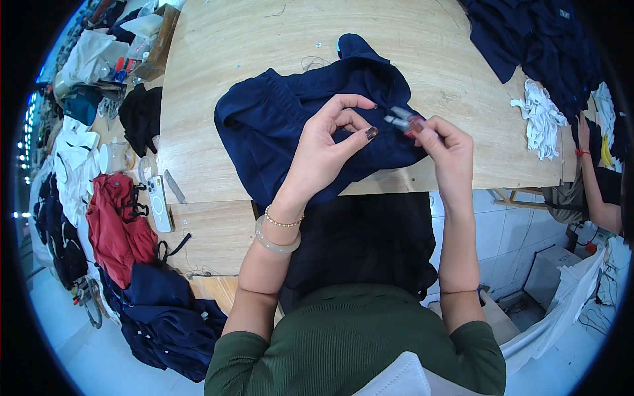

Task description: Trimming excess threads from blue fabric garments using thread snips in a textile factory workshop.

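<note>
A dark navy garment [257, 145] with a gathered, elastic-looking band lies bunched on the wooden table [218, 39] in front of me. Over its middle hovers my left hand [323, 142], thumb and forefinger curved with a gap between their tips. Nothing shows between them, though a fine thread would be too small to see. My right hand [446, 145] is closed around a small pair of thread snips [401, 121], slightly blurred, reddish at the grip. The snips' metal blades point left toward my left fingertips, above the garment's right side.
More navy garments [522, 39] and a white cloth bundle [543, 122] lie at the right, near another person's arm [599, 191]. To the left are a red garment [119, 218], a white phone [159, 203], black cloth [140, 119] and a cardboard box [160, 46].
</note>
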Demonstrator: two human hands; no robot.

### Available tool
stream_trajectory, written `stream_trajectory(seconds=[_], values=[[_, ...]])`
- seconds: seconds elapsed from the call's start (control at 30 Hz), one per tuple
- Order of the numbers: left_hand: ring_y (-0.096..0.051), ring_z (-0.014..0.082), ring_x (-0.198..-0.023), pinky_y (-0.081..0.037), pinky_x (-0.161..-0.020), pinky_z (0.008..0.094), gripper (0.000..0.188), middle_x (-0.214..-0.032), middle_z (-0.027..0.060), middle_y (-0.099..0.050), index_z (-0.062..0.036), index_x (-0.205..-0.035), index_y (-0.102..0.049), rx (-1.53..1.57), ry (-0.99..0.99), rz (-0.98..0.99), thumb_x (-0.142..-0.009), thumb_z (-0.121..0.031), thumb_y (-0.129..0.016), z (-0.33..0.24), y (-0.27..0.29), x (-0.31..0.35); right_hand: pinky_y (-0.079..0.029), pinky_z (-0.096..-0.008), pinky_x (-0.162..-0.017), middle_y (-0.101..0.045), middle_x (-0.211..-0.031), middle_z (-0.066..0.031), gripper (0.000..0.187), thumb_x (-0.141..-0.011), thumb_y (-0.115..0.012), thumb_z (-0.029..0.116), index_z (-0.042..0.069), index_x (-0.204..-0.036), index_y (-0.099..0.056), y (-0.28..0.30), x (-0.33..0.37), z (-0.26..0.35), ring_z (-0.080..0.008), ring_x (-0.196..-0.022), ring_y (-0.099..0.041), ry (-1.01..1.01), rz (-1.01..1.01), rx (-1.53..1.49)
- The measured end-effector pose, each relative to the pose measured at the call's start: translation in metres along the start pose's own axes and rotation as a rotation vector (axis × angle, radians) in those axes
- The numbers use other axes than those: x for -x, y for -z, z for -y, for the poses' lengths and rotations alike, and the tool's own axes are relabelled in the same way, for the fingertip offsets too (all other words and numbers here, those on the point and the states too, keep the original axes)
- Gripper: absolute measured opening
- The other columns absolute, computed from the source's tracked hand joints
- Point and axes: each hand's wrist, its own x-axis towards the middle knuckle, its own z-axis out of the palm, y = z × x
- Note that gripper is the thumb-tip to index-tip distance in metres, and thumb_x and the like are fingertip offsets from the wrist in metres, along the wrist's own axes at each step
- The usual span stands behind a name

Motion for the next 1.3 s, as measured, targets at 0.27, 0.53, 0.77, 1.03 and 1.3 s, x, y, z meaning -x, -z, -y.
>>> stream_trajectory(seconds=[0.27,0.53,0.77,1.03,1.3], values=[[-0.050,0.0022,-0.075,-0.038,-0.069,0.0157,0.031,-0.078,-0.0025,-0.058,-0.0011,-0.116,-0.055,0.069,0.032,-0.044,-0.087,0.000,-0.064,0.004,0.002,-0.001,-0.028,-0.0188,-0.055,-0.054,-0.068,0.0027,0.025,-0.092,-0.062,0.023,0.001,-0.082,-0.066,0.016,-0.014,0.002,-0.0016,-0.061,-0.038,-0.030,-0.189,-0.189],[-0.051,0.0029,-0.077,-0.038,-0.070,0.0152,0.032,-0.080,-0.0018,-0.058,-0.0007,-0.117,-0.054,0.183,0.067,-0.065,-0.087,0.001,-0.064,-0.002,0.003,-0.003,-0.024,-0.0220,-0.046,-0.049,-0.055,0.0029,0.018,-0.084,-0.071,0.015,0.000,-0.076,-0.065,0.003,0.015,0.015,-0.0032,-0.050,-0.035,0.132,-0.076,0.331],[-0.050,0.0023,-0.076,-0.037,-0.069,0.0150,0.031,-0.079,-0.0021,-0.057,-0.0008,-0.116,-0.054,0.188,0.057,-0.067,-0.086,0.001,-0.064,-0.004,0.002,-0.003,-0.026,-0.0221,-0.045,-0.051,-0.054,-0.0003,0.018,-0.083,-0.072,0.015,0.000,-0.075,-0.064,-0.001,0.013,0.016,-0.0044,-0.049,-0.037,0.154,-0.101,0.374],[-0.048,0.0019,-0.074,-0.035,-0.066,0.0147,0.031,-0.078,-0.0027,-0.056,-0.0007,-0.116,-0.054,0.182,0.051,-0.074,-0.087,0.000,-0.063,-0.005,0.002,-0.002,-0.026,-0.0218,-0.045,-0.052,-0.055,0.0001,0.018,-0.083,-0.071,0.016,0.001,-0.075,-0.065,-0.001,0.012,0.016,-0.0039,-0.049,-0.038,0.145,-0.091,0.367],[-0.049,0.0019,-0.074,-0.036,-0.067,0.0145,0.031,-0.078,-0.0026,-0.056,-0.0007,-0.116,-0.054,0.173,0.047,-0.072,-0.087,0.000,-0.063,-0.002,0.002,-0.002,-0.025,-0.0221,-0.045,-0.051,-0.054,0.0005,0.021,-0.084,-0.071,0.017,0.000,-0.075,-0.064,-0.002,0.011,0.015,-0.0040,-0.049,-0.037,0.130,-0.096,0.367]])
